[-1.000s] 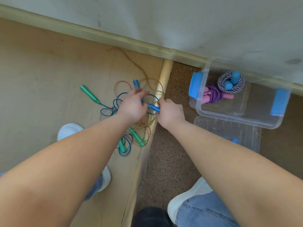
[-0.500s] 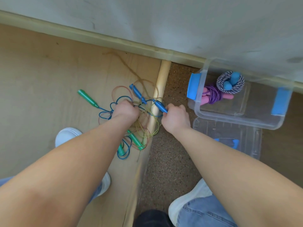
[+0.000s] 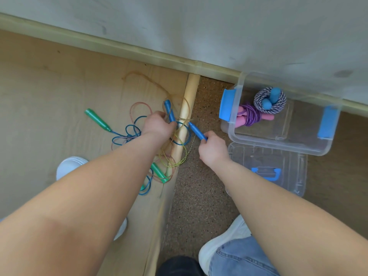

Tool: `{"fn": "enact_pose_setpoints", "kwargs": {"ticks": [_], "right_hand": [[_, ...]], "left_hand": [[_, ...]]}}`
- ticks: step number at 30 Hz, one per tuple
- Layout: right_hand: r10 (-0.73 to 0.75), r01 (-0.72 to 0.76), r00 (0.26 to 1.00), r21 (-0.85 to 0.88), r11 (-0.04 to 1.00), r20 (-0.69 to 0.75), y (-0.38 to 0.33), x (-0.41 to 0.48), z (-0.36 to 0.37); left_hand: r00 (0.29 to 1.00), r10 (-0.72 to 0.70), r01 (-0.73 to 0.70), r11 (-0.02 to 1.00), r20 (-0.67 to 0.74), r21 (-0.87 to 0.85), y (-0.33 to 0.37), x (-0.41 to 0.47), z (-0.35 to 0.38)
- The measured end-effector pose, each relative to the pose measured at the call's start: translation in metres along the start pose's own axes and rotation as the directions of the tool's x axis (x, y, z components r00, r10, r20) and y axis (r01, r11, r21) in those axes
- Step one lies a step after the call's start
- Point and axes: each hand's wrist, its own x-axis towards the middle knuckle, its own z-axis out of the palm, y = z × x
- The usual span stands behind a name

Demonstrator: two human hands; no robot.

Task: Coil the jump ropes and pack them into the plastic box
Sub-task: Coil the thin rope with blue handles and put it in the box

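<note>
Jump ropes (image 3: 127, 134): through the head camera we are looking down at a loose tangle of blue, yellow-green and pinkish cords. It is lying on the wooden board (image 3: 49, 86) and spilling over the round wooden rail (image 3: 189, 92) at the board's three o'clock edge, outside the box.
Left hand (image 3: 158, 124): we are curling its fingers round the lower end of the first blue handle (image 3: 169, 110), which is pointing toward twelve o'clock, with cords bunching under the palm.
Right hand (image 3: 213, 149): we are pinching the near end of the second blue handle (image 3: 196, 130), which is slanting toward ten o'clock.
Far green handle (image 3: 97, 120): it is lying at nine o'clock from the left hand, well apart from it.
Near green handle (image 3: 158, 172): it is lying at six o'clock from the left hand, beside the forearm.
Plastic box (image 3: 278, 145): it is standing open at two o'clock from the right hand, near the wall (image 3: 199, 26), with blue latches (image 3: 227, 104) on its short ends.
Striped coil (image 3: 258, 98): it is resting inside the box at the ten o'clock corner.
Purple coil (image 3: 252, 116): it is wrapping pink handles and touching the striped coil at that coil's seven o'clock.
Lid (image 3: 294, 176): it is lying flat just beside the box at six o'clock, near our right wrist.
White shoes (image 3: 68, 166): we are standing with one on the board and the other on the speckled floor (image 3: 197, 196).
</note>
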Motion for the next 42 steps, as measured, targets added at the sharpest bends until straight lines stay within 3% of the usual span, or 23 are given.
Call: {"fn": "enact_pose_setpoints", "kwargs": {"ticks": [5, 11, 18, 21, 26, 31, 34, 38, 42], "right_hand": [[0.019, -0.020, 0.999, 0.014, 1.000, 0.050, 0.010, 0.004, -0.002], [0.047, -0.048, 0.997, 0.014, 0.999, 0.056, 0.017, 0.001, -0.004], [0.080, -0.083, 0.996, 0.079, 0.993, 0.039, 0.014, -0.002, -0.006], [0.116, -0.115, 0.993, 0.187, 0.976, 0.002, 0.005, -0.006, -0.008], [0.122, -0.123, 0.992, 0.225, 0.967, 0.016, -0.001, -0.015, -0.011], [0.032, -0.039, 0.999, 0.330, 0.943, 0.024, -0.011, -0.035, -0.021], [-0.017, 0.003, 0.999, 0.356, 0.935, 0.037, -0.015, -0.051, -0.031], [-0.080, 0.062, 0.996, 0.397, 0.916, 0.029, -0.020, -0.074, -0.047], [-0.107, 0.076, 0.994, 0.490, 0.868, 0.036, -0.023, -0.102, -0.064]], "left_hand": [[0.999, -0.020, 0.016, 0.995, 0.045, 0.094, 0.003, 0.002, 0.000], [0.995, -0.097, 0.100, 0.984, 0.027, -0.145, -0.007, -0.004, -0.002], [0.993, -0.115, 0.117, 0.957, 0.025, -0.266, -0.013, -0.012, -0.006], [0.996, -0.085, 0.076, 0.949, -0.014, -0.307, -0.010, -0.020, -0.016], [0.998, -0.036, 0.027, 0.984, -0.044, -0.177, -0.013, -0.034, -0.023], [0.996, 0.060, -0.049, 0.985, 0.060, -0.168, -0.013, -0.060, -0.035], [0.990, 0.097, -0.065, 0.958, 0.104, -0.280, -0.009, -0.075, -0.036], [0.977, 0.121, -0.036, 0.905, 0.175, -0.425, 0.017, -0.103, -0.044], [0.950, 0.095, 0.099, 0.812, 0.298, -0.575, 0.032, -0.124, -0.057]]}}
